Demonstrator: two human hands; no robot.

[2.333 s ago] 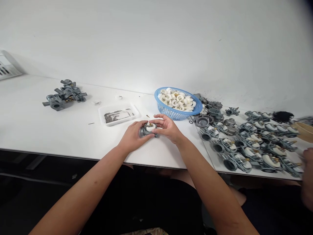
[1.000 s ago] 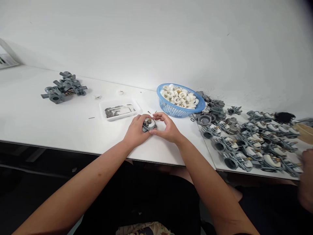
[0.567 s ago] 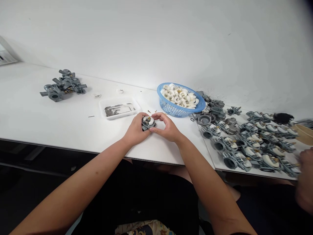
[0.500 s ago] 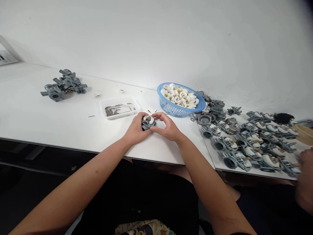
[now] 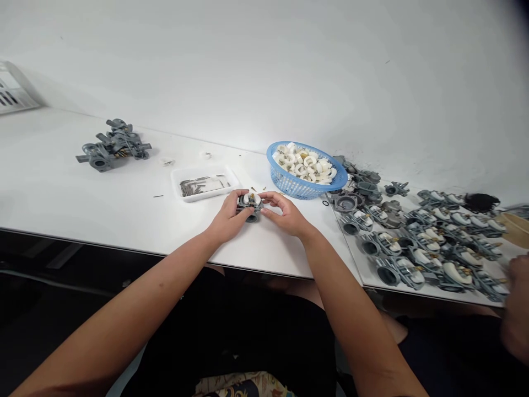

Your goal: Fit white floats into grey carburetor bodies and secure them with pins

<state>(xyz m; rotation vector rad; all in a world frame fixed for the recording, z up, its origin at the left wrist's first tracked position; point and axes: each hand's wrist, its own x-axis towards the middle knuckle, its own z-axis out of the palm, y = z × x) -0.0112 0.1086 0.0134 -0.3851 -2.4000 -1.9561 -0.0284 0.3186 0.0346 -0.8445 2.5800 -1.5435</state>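
Note:
A small grey die-cast carburetor (image 5: 250, 207) sits low over the white table (image 5: 124, 220), with white float halves and a brass fitting on top and its round bore facing me. My left hand (image 5: 226, 219) wraps its left side and holds it. My right hand (image 5: 285, 216) lies flat on the table with its fingers spread, the fingertips right beside the carburetor's right side. Its underside is hidden.
A blue plastic basket (image 5: 306, 175) of white floats stands behind my hands. A white tray (image 5: 204, 183) holds metal pins. Grey carburetor parts lie at left (image 5: 113, 151). Rows of carburetors (image 5: 421, 253) fill a clear sheet at right, beside another person's hand (image 5: 516, 309).
The carburetor has turned so its bore now faces me, with the floats on top. My right hand has eased back to its right side.

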